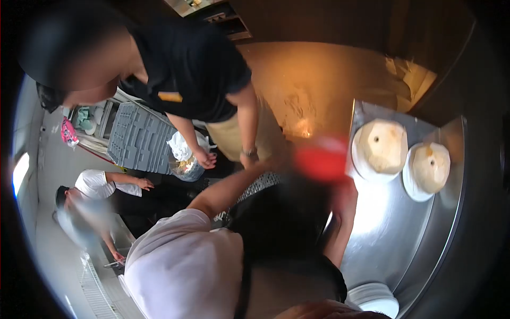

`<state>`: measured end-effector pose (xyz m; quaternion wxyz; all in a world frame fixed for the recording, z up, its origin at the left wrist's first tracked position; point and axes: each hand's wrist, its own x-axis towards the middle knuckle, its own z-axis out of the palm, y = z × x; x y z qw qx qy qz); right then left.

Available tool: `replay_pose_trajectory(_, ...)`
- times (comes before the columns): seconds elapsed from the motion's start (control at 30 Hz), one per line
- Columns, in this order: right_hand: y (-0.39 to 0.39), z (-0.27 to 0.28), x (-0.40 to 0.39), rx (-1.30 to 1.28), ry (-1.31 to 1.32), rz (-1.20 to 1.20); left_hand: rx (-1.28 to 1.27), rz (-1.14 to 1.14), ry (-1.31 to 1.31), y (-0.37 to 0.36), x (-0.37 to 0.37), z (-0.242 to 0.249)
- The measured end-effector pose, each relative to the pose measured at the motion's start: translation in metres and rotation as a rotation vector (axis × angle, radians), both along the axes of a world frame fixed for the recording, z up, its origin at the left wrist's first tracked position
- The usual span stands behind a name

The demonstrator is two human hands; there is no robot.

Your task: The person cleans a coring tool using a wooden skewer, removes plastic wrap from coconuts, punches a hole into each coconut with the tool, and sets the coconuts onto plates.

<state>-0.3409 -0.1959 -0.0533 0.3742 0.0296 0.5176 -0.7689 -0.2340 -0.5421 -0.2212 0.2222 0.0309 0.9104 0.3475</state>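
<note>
Two peeled coconuts [380, 146] [429, 167] on steel counter [393, 228] at three o'clock; blurred red object [321, 158] just beside, at nine o'clock of them.

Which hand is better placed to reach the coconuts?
Probably right: the coconuts sit on the counter at the view's right side. Neither own hand shows clearly, so this is uncertain.

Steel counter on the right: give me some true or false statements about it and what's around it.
1. Two peeled coconuts sit on the steel counter. True.
2. The coconuts are stacked one on top of the other. False: they sit side by side.
3. The blurred object at the counter's left edge is red. True.
4. The person at the top wears a white shirt. False: the shirt is black.
</note>
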Motion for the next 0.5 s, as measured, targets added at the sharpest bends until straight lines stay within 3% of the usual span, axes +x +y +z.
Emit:
replay_pose_trajectory(0.07, -0.001, 0.009, 0.001, 0.055, -0.001, 0.107, -0.186, -0.014, -0.215, 0.013, 0.036, -0.088)
replay_pose_trajectory(0.13, -0.008, 0.004, 0.001, 0.073, 0.026, 0.228, -0.363, 0.137, -0.482, 0.029, 0.046, -0.104)
replay_pose_trajectory(0.2, -0.019, 0.006, 0.0, 0.084, 0.018, 0.281, -0.612, 0.239, -0.592, 0.049, 0.039, -0.081)
replay_pose_trajectory(0.27, -0.032, 0.017, -0.008, 0.112, 0.021, 0.302, -0.322, 0.257, -0.649, 0.049, 0.017, -0.029)
replay_pose_trajectory(0.43, -0.071, 0.019, -0.047, 0.209, 0.091, 0.304, -0.348, 0.075, -0.613, 0.014, -0.086, -0.016)
replay_pose_trajectory(0.5, -0.089, 0.028, -0.06, 0.205, 0.061, 0.317, -0.183, 0.216, -0.44, -0.001, -0.137, 0.029)
